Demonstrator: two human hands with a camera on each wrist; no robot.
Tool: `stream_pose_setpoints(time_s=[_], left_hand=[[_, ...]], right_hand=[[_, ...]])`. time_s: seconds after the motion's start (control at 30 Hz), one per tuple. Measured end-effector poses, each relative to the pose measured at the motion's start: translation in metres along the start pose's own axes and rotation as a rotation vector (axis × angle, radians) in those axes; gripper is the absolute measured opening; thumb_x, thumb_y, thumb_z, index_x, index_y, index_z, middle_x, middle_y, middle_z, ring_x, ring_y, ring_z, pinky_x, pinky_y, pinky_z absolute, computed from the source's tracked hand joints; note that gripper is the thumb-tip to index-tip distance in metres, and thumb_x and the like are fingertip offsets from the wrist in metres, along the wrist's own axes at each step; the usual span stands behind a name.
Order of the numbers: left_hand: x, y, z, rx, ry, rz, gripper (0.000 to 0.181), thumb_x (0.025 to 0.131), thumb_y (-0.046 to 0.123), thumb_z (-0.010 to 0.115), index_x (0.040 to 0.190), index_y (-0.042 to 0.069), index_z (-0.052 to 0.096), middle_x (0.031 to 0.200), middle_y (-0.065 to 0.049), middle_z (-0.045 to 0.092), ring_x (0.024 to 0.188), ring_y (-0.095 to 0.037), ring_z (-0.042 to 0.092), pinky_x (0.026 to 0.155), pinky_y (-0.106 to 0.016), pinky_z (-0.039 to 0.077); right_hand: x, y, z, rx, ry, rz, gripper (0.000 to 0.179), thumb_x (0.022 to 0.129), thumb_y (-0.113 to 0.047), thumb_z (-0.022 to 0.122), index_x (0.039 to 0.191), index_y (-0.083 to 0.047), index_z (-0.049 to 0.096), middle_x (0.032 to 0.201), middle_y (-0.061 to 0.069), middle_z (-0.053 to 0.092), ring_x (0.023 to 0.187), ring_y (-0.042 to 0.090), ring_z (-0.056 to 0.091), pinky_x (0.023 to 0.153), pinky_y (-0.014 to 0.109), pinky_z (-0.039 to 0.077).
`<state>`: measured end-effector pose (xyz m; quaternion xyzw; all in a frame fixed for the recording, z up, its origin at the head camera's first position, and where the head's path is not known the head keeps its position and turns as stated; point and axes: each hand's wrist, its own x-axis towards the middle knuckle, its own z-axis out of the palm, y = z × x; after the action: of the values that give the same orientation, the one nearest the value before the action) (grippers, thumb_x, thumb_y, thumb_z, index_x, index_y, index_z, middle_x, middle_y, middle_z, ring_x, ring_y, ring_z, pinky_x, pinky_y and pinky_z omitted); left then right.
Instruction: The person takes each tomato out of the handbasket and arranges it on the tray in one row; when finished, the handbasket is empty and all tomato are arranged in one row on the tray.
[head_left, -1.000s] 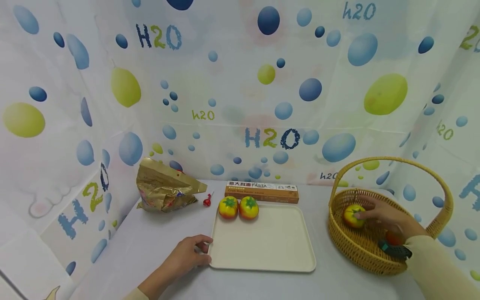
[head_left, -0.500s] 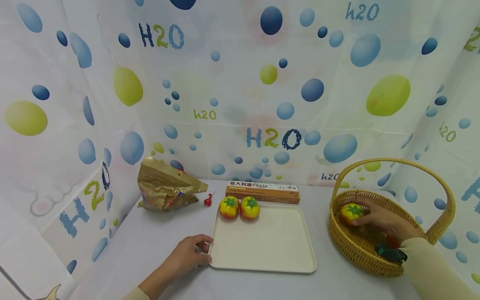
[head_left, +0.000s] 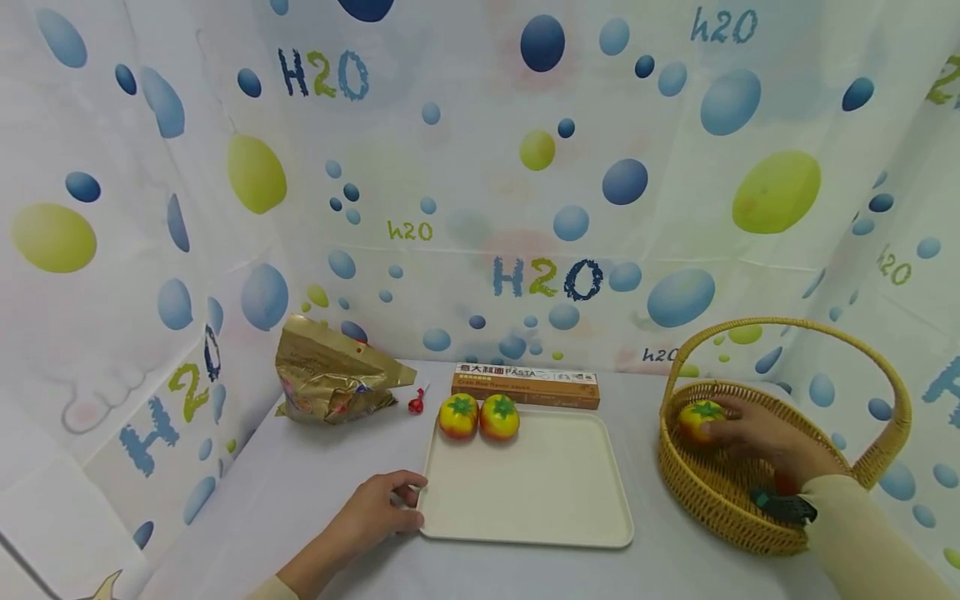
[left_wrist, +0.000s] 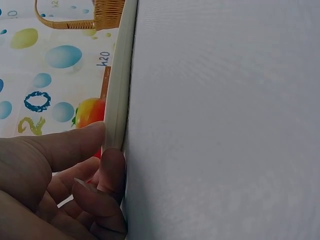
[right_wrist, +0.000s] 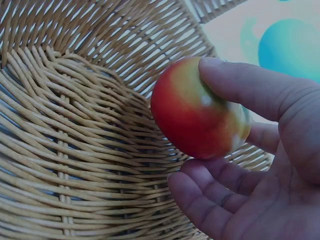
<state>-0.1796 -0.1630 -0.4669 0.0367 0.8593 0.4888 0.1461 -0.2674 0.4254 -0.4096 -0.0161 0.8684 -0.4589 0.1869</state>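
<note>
Tomato (head): inside basket, near left wall, in right hand, green cap up.
Tray (head): held at left edge by left hand.
Tray (left wrist): best steadied lightly at rim.
Tomato (right wrist): in thumb-and-finger grip, red side away from palm; round, without clear long axis; best held evenly, clear of basket.

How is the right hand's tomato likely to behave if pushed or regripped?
The tomato would probably roll, given rounded sides. Its shiny skin might slip between the fingers. It seems firm: no dent shows beside the thumb.
</note>
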Motion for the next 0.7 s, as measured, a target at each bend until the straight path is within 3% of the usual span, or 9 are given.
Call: stream_pose_setpoints(time_s=[0.23,0.4,0.53,0.7], left_hand=[[0.0,0.0,0.0,0.013,0.004,0.007,0.047,0.079,0.005,0.083,0.122,0.005,0.067,0.094,-0.003,0.062,0.077,-0.019,0.055,0.064,-0.034,0.049],[0.001,0.001,0.001,0.023,0.011,-0.006,0.047,0.078,0.006,0.084,0.123,0.005,0.067,0.094,-0.003,0.062,0.077,-0.019,0.054,0.064,-0.034,0.048],[0.001,0.001,0.001,0.017,0.01,-0.017,0.048,0.078,0.006,0.084,0.123,0.006,0.067,0.095,-0.003,0.061,0.077,-0.019,0.054,0.065,-0.034,0.047],[0.0,0.002,0.001,0.02,0.009,-0.01,0.047,0.079,0.005,0.083,0.123,0.005,0.067,0.094,-0.003,0.061,0.076,-0.019,0.054,0.064,-0.034,0.047]], right_hand=[[-0.008,0.0,-0.011,0.1,0.024,-0.02,0.079,0.099,-0.036,0.067,0.16,-0.01,0.024,0.14,0.014,0.051,0.117,0.024,0.062,0.096,0.039,0.053],[-0.013,-0.005,-0.018,0.166,0.018,-0.044,0.078,0.102,-0.03,0.062,0.16,-0.003,0.018,0.13,0.004,0.054,0.113,0.022,0.064,0.095,0.038,0.055],[-0.019,-0.012,-0.02,0.209,0.032,-0.061,0.079,0.103,-0.026,0.06,0.16,0.001,0.012,0.125,0.003,0.054,0.111,0.024,0.065,0.095,0.039,0.055],[-0.027,-0.02,-0.023,0.245,0.048,-0.08,0.082,0.104,-0.023,0.058,0.161,-0.003,0.003,0.133,0.01,0.047,0.109,0.022,0.066,0.095,0.037,0.055]])
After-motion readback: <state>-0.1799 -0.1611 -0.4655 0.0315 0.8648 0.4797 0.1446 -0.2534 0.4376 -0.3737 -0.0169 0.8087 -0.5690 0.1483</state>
